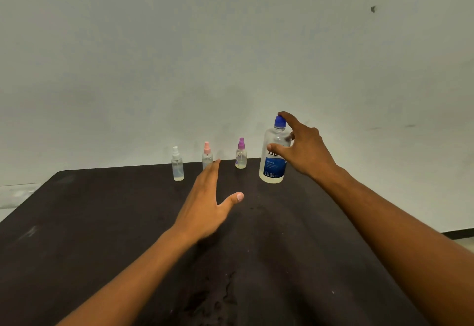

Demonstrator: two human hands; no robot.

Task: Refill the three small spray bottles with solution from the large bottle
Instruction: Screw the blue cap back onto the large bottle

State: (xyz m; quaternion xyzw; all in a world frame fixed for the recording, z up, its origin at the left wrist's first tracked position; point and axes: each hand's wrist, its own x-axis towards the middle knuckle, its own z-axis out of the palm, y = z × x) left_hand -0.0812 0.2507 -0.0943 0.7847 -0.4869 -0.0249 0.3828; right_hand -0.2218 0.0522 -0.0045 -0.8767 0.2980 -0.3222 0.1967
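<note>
Five fingers of the right hand [306, 146] are spread wide around the upper part of the large bottle [274, 153]: the forefinger reaches up to the blue cap [280, 121] and the thumb lies across the clear shoulder just above the label, while the other fingers pass behind the bottle and cannot be read. Whether the hand already bears on the plastic or is only closing in I cannot tell, but nothing is curled tight. The left hand [205, 205] hangs over the table [102, 223] nearer the person than the bottle and to its left, fingers straight and pressed together, thumb splayed out to the side, holding nothing; its fingertips point toward the pink sprayer [207, 156] and partly cover its base. The large bottle stands upright near the far edge of the table, cap on, mostly full of pale liquid. To its left, along the same far edge, stand the three small bottles: the purple sprayer [241, 153] just beside it, then the pink one, then the white sprayer [177, 164] farthest off. All three are upright with their spray heads on, and each holds only a little liquid at the bottom. By my reading this is the very start of the job, the taking up of the large bottle, with no refilling yet begun. The next move calls for a firm grip round the body, the blue cap opened, and one sprayer's head unscrewed so its narrow neck can take a careful pour.
</note>
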